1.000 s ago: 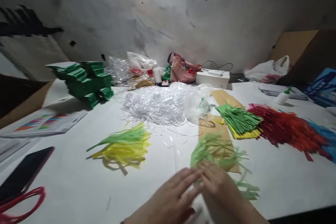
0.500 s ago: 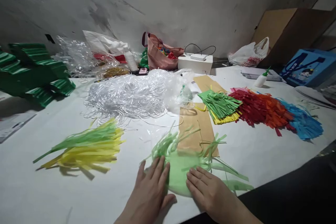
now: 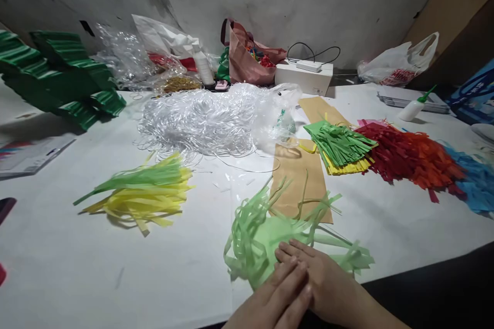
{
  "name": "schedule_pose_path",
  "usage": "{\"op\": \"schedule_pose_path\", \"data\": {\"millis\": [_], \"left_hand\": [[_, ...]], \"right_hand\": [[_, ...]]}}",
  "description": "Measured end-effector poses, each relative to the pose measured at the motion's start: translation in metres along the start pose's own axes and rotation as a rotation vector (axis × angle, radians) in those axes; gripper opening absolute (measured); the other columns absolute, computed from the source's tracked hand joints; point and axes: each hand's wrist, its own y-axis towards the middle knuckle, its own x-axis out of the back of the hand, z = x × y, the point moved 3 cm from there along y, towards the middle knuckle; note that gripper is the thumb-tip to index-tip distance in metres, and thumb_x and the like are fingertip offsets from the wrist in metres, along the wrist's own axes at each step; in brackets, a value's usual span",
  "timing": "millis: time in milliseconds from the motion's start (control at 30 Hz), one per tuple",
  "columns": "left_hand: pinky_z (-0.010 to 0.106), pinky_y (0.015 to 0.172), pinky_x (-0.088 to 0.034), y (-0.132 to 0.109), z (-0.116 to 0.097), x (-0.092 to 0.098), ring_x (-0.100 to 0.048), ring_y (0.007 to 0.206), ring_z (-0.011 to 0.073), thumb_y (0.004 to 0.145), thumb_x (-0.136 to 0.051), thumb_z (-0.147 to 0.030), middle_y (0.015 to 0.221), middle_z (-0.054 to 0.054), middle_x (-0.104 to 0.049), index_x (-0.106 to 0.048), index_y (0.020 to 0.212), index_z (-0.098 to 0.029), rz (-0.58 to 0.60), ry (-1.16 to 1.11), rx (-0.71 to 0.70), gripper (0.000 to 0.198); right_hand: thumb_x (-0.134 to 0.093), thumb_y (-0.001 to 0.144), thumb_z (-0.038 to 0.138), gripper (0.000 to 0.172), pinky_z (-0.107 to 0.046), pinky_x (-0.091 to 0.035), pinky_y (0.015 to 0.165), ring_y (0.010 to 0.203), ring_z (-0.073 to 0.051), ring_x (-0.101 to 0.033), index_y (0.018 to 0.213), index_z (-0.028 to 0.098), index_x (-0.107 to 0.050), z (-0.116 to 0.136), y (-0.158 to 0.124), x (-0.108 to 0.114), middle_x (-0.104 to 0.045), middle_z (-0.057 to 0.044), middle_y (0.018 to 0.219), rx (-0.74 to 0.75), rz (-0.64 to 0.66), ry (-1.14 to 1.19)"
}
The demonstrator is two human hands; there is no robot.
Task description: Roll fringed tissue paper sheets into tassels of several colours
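A sheet of light green tissue paper (image 3: pixel 270 236) with fringed strips on both sides lies at the table's front edge, its fringe curling at the left and spreading to the right. My right hand (image 3: pixel 326 280) rests flat on the sheet's lower right part, fingers stretched out. Close against it, my left hand (image 3: pixel 278 298) has its extended fingertips over or beside the right hand's fingers; whether they touch the paper I cannot tell. Under the sheet's far edge is a piece of brown paper (image 3: pixel 301 180). To the left lie green and yellow tissue tassels (image 3: pixel 146 193).
Shiny clear string (image 3: pixel 200 121) is heaped mid-table. At right lie green fringe (image 3: pixel 339 146), red fringe (image 3: pixel 389 151), orange fringe (image 3: pixel 434 159), blue fringe (image 3: pixel 474 177) and a glue bottle (image 3: pixel 412 109). Behind stand a pink bag (image 3: pixel 247 56) and a white box (image 3: pixel 304 77); green folded pieces (image 3: pixel 57 79) stand left.
My left hand has moved right, off the sheet's left side to my right hand. The left fringe now curls more loosely. The camera view has shifted.
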Motion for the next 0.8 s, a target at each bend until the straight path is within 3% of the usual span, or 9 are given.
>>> {"op": "schedule_pose_path", "data": {"millis": [67, 167, 267, 367, 433, 567, 633, 733, 800], "left_hand": [[0.048, 0.118, -0.036, 0.011, 0.001, -0.015, -0.032, 0.149, 0.0337, 0.094, -0.062, -0.018, 0.152, 0.018, -0.051, -0.034, 0.153, -0.009, 0.055, -0.048, -0.012, 0.066], [0.061, 0.114, -0.035, 0.015, 0.015, -0.024, -0.023, 0.151, 0.0415, 0.093, -0.057, -0.059, 0.161, 0.025, -0.031, -0.014, 0.16, -0.008, 0.212, -0.147, 0.131, 0.095], [0.072, 0.111, -0.03, 0.011, 0.034, -0.02, -0.023, 0.15, 0.0473, 0.086, -0.043, -0.08, 0.162, 0.03, -0.023, -0.017, 0.16, -0.008, 0.316, -0.13, 0.288, 0.106], [0.077, 0.111, -0.02, 0.0, 0.054, -0.014, -0.036, 0.143, 0.0497, 0.088, -0.042, -0.077, 0.155, 0.033, -0.036, -0.034, 0.155, -0.007, 0.289, 0.045, 0.415, 0.097], [0.075, 0.115, -0.01, -0.012, 0.064, -0.013, -0.045, 0.138, 0.0478, 0.089, -0.044, -0.075, 0.151, 0.032, -0.045, -0.04, 0.151, -0.006, 0.237, 0.174, 0.465, 0.093], [0.063, 0.122, 0.006, -0.033, 0.071, -0.007, -0.054, 0.132, 0.0405, 0.092, -0.05, -0.067, 0.144, 0.028, -0.056, -0.047, 0.145, -0.003, 0.155, 0.272, 0.435, 0.083], [0.062, 0.122, 0.009, -0.036, 0.07, -0.001, -0.054, 0.133, 0.0384, 0.094, -0.054, -0.06, 0.144, 0.024, -0.058, -0.048, 0.144, -0.005, 0.134, 0.249, 0.389, 0.075], [0.054, 0.126, -0.008, -0.031, 0.065, 0.007, -0.045, 0.143, 0.0294, 0.098, -0.053, -0.026, 0.153, 0.012, -0.052, -0.044, 0.149, -0.016, 0.178, 0.126, 0.225, 0.052], [0.04, 0.123, -0.028, -0.028, 0.063, 0.01, -0.042, 0.145, 0.0199, 0.095, -0.045, -0.006, 0.156, 0.004, -0.048, -0.042, 0.15, -0.021, 0.258, -0.02, 0.104, 0.058]], "right_hand": [[-0.045, 0.096, 0.012, 0.033, -0.032, -0.044, 0.114, 0.123, -0.018, -0.061, 0.123, 0.009, -0.065, 0.003, -0.001, -0.001, -0.074, -0.014, 0.118, 0.022, 0.003, 0.006], [-0.045, 0.09, 0.004, 0.028, -0.04, -0.042, 0.116, 0.106, -0.023, -0.069, 0.098, 0.011, -0.071, 0.007, -0.002, -0.003, -0.077, -0.012, 0.093, 0.043, -0.09, -0.016], [-0.05, 0.092, 0.01, 0.024, -0.042, -0.045, 0.114, 0.113, -0.027, -0.067, 0.103, 0.008, -0.071, 0.01, -0.003, -0.007, -0.076, -0.014, 0.108, 0.019, -0.12, -0.05], [-0.054, 0.094, 0.012, 0.026, -0.042, -0.047, 0.114, 0.121, -0.026, -0.064, 0.115, 0.009, -0.069, 0.01, -0.003, -0.006, -0.073, -0.013, 0.122, 0.017, -0.138, -0.081], [-0.05, 0.095, 0.009, 0.03, -0.043, -0.048, 0.113, 0.122, -0.025, -0.064, 0.119, 0.009, -0.069, 0.009, -0.003, -0.003, -0.072, -0.012, 0.123, 0.016, -0.124, -0.066], [-0.041, 0.097, 0.006, 0.038, -0.044, -0.051, 0.11, 0.123, -0.026, -0.064, 0.126, 0.005, -0.065, 0.006, -0.002, 0.006, -0.071, -0.013, 0.126, 0.019, -0.049, -0.023], [-0.039, 0.098, 0.006, 0.038, -0.042, -0.051, 0.11, 0.125, -0.025, -0.063, 0.128, 0.005, -0.064, 0.004, -0.003, 0.009, -0.07, -0.014, 0.128, 0.001, -0.003, -0.003], [-0.039, 0.1, 0.006, 0.037, -0.041, -0.049, 0.112, 0.126, -0.022, -0.062, 0.129, 0.007, -0.063, 0.001, -0.005, 0.01, -0.07, -0.014, 0.127, -0.05, 0.011, 0.055], [-0.041, 0.101, 0.008, 0.036, -0.04, -0.049, 0.112, 0.126, -0.021, -0.062, 0.13, 0.008, -0.061, -0.001, -0.006, 0.01, -0.072, -0.014, 0.124, -0.08, -0.005, 0.094]]}}
